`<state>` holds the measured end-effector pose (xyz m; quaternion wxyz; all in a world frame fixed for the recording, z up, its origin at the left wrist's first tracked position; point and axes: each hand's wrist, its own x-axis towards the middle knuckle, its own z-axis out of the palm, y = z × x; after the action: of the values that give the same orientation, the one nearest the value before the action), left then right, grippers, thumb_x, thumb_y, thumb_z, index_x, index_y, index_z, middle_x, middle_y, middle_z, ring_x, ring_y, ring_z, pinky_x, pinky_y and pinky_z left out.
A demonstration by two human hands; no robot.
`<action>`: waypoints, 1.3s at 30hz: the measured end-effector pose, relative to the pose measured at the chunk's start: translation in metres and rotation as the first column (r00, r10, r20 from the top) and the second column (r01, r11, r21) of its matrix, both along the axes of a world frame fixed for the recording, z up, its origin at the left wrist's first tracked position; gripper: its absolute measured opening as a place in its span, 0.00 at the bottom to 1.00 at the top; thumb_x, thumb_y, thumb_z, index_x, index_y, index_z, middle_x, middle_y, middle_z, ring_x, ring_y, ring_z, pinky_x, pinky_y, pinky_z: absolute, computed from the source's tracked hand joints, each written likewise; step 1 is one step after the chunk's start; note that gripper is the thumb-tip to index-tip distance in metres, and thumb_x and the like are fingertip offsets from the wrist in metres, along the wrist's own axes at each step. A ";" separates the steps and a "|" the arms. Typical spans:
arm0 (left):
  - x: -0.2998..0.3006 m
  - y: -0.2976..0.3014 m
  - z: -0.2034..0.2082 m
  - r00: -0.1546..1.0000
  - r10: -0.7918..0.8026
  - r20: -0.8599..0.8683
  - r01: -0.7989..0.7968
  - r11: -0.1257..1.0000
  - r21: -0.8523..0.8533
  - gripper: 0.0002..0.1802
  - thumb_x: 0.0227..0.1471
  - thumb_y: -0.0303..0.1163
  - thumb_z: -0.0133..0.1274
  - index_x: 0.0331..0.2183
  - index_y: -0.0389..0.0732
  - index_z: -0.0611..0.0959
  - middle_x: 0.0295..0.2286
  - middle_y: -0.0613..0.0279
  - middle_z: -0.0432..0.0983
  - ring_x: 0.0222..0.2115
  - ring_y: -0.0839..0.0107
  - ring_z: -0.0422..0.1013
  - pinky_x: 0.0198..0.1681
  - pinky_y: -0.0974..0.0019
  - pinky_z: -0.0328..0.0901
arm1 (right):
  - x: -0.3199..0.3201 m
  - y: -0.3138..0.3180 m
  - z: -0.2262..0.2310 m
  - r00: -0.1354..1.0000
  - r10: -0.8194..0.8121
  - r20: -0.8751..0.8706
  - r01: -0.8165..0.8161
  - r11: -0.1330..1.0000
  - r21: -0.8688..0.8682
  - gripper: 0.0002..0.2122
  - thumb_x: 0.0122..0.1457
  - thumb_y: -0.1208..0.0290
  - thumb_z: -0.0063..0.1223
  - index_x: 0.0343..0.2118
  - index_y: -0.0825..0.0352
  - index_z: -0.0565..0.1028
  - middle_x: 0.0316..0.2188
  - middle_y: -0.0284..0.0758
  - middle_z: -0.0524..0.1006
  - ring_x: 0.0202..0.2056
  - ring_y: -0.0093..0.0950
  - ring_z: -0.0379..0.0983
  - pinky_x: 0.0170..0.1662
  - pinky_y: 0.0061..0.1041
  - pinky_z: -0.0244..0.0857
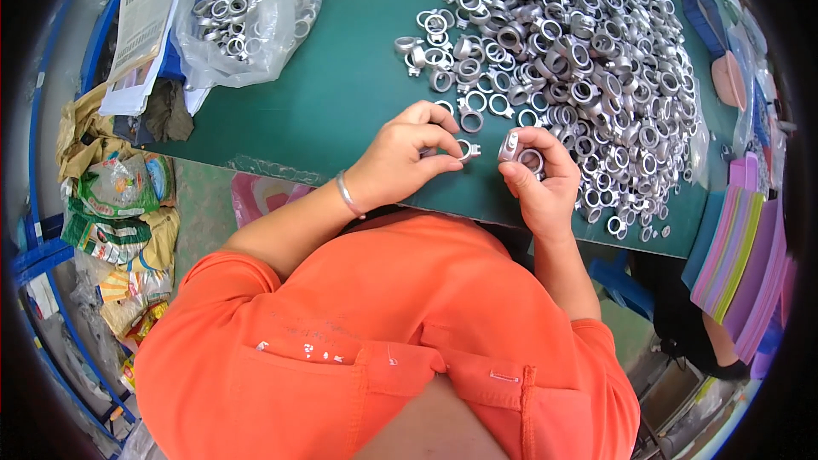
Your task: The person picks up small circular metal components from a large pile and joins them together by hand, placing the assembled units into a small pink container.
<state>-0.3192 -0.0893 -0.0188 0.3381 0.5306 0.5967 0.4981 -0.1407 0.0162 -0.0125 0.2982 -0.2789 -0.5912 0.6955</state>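
My left hand (409, 158), a bracelet on its wrist, is over the near part of the green table with its fingers curled together. At its fingertips shows a small silver metal ring (475, 151) with a lug; the fingers cover part of it. Close by on the right, my right hand (550, 183) pinches another grey metal ring (509, 146) upright between thumb and fingers, its lug toward the left hand. A further ring (532, 160) shows within the curl of the right hand. Beyond both hands lies a big heap of similar rings (579, 60).
A clear plastic bag (290, 34) of rings stands at the far left of the green table (358, 51), beside printed papers (149, 17). Plastic sacks (123, 196) lie left, by blue shelving (43, 255). Coloured foam sheets (737, 264) stand right, with pink trays (728, 81) farther back.
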 end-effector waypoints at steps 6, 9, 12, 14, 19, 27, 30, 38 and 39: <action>-0.004 -0.007 0.008 0.454 0.069 0.888 0.186 0.968 -0.170 0.04 0.47 0.22 0.54 0.30 0.37 0.79 0.36 0.58 0.73 0.24 0.80 0.64 0.25 0.78 0.59 | 0.004 0.001 -0.004 0.942 0.067 -0.330 -0.175 0.934 -0.312 0.14 0.47 0.82 0.56 0.39 0.72 0.71 0.27 0.30 0.72 0.19 0.14 0.61 0.18 0.11 0.51; -0.003 -0.009 0.004 0.234 0.008 0.972 0.236 0.970 -0.064 0.08 0.51 0.29 0.53 0.35 0.39 0.76 0.37 0.54 0.72 0.24 0.81 0.60 0.24 0.79 0.57 | 0.005 0.001 -0.006 0.904 0.098 -0.417 -0.282 0.868 -0.408 0.13 0.53 0.74 0.52 0.41 0.74 0.70 0.25 0.35 0.70 0.17 0.17 0.60 0.15 0.11 0.48; -0.004 -0.011 0.002 0.123 0.045 0.991 0.245 0.967 -0.074 0.11 0.54 0.34 0.50 0.39 0.40 0.73 0.37 0.53 0.71 0.26 0.81 0.59 0.24 0.80 0.57 | 0.008 0.006 -0.007 0.808 0.219 -0.547 -0.486 0.772 -0.409 0.20 0.56 0.61 0.51 0.41 0.75 0.69 0.18 0.37 0.67 0.13 0.16 0.53 0.13 0.11 0.48; -0.004 -0.010 0.002 0.057 0.056 0.997 0.262 0.963 -0.069 0.12 0.55 0.34 0.48 0.40 0.41 0.72 0.36 0.53 0.71 0.26 0.81 0.59 0.24 0.80 0.57 | 0.010 0.008 -0.008 0.752 0.237 -0.616 -0.565 0.712 -0.417 0.19 0.57 0.62 0.48 0.42 0.76 0.68 0.17 0.38 0.67 0.14 0.18 0.55 0.13 0.12 0.48; -0.006 -0.011 0.004 0.001 0.055 0.998 0.267 0.962 -0.053 0.12 0.56 0.33 0.47 0.42 0.40 0.71 0.34 0.52 0.72 0.26 0.80 0.65 0.24 0.81 0.62 | 0.007 0.012 -0.009 0.680 0.194 -0.707 -0.627 0.655 -0.422 0.17 0.53 0.68 0.44 0.43 0.74 0.68 0.18 0.40 0.67 0.17 0.25 0.59 0.12 0.16 0.51; -0.013 -0.014 0.021 0.250 0.010 0.968 0.201 0.978 -0.062 0.11 0.55 0.28 0.47 0.40 0.37 0.74 0.32 0.51 0.76 0.26 0.74 0.74 0.26 0.75 0.70 | -0.002 0.034 -0.001 0.736 0.113 -0.667 -0.540 0.693 -0.478 0.06 0.52 0.73 0.47 0.29 0.71 0.69 0.39 0.45 0.66 0.37 0.33 0.65 0.19 0.20 0.65; -0.008 -0.016 0.025 0.409 0.085 0.908 0.033 0.994 -0.107 0.09 0.53 0.27 0.49 0.38 0.36 0.76 0.32 0.51 0.76 0.27 0.72 0.75 0.28 0.72 0.72 | -0.017 0.028 0.009 0.991 0.132 -0.010 -0.131 0.969 -0.211 0.04 0.52 0.75 0.52 0.28 0.70 0.75 0.27 0.35 0.74 0.26 0.24 0.70 0.22 0.19 0.64; -0.003 -0.016 0.032 0.519 0.092 0.850 -0.025 0.995 -0.092 0.09 0.52 0.26 0.50 0.37 0.36 0.76 0.32 0.51 0.76 0.27 0.70 0.75 0.29 0.70 0.72 | -0.045 0.006 -0.015 0.829 -0.333 0.449 -0.222 0.541 0.811 0.15 0.41 0.68 0.64 0.31 0.65 0.71 0.24 0.35 0.73 0.24 0.32 0.72 0.26 0.28 0.66; -0.003 -0.016 0.031 0.510 0.085 0.856 -0.023 0.996 -0.086 0.09 0.52 0.26 0.50 0.38 0.36 0.76 0.32 0.50 0.76 0.27 0.71 0.75 0.29 0.70 0.72 | -0.044 0.007 -0.015 0.833 -0.317 0.454 -0.230 0.548 0.804 0.15 0.41 0.68 0.64 0.32 0.66 0.72 0.24 0.35 0.73 0.24 0.30 0.72 0.26 0.27 0.66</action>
<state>-0.3225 -0.1049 0.0120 0.5897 0.1853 0.3833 0.6863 -0.1847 0.0233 -0.0272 0.2284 -0.3058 -0.9002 0.2095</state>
